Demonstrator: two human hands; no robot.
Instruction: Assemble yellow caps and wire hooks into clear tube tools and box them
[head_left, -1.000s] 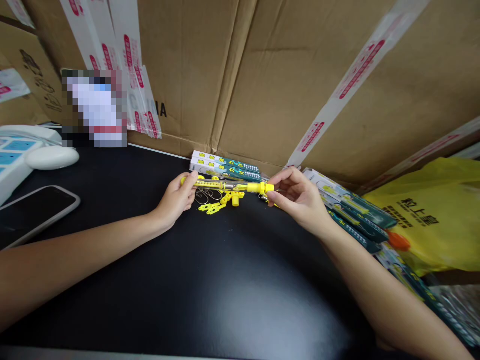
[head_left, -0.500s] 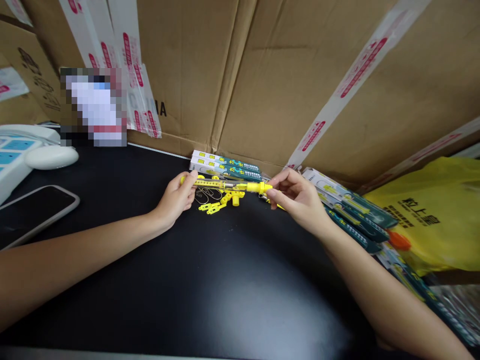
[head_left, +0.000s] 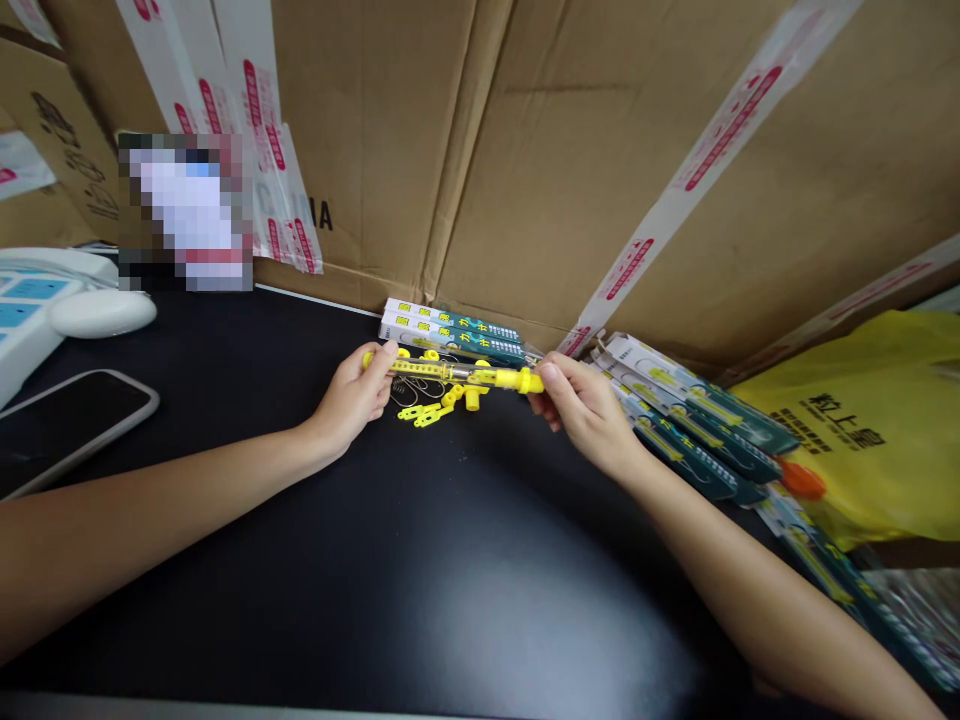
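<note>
A slim spring scale [head_left: 421,370], with a clear tube and yellow parts, is held level above the table. My left hand [head_left: 352,392] grips its left end between thumb and fingers. At the other end, my right hand [head_left: 583,405] pinches the yellow cap [head_left: 519,380]. Beneath and just behind the scale lie loose yellow plastic pieces [head_left: 429,415], along with thin wire hooks [head_left: 431,388] partly hidden by it. The fingertips of my right hand are mostly hidden behind its thumb.
Printed boxes [head_left: 450,325] lie at the back against large cardboard cartons [head_left: 375,130]. More packaged scales [head_left: 697,410] are stacked at right beside a yellow bag [head_left: 885,420]. At left are a phone [head_left: 75,425] and a white power strip [head_left: 30,300] on the black table [head_left: 337,580].
My right hand has moved slightly down and closed more firmly around the yellow cap. The scale's right end has dipped a little, while my left hand has stayed almost still.
</note>
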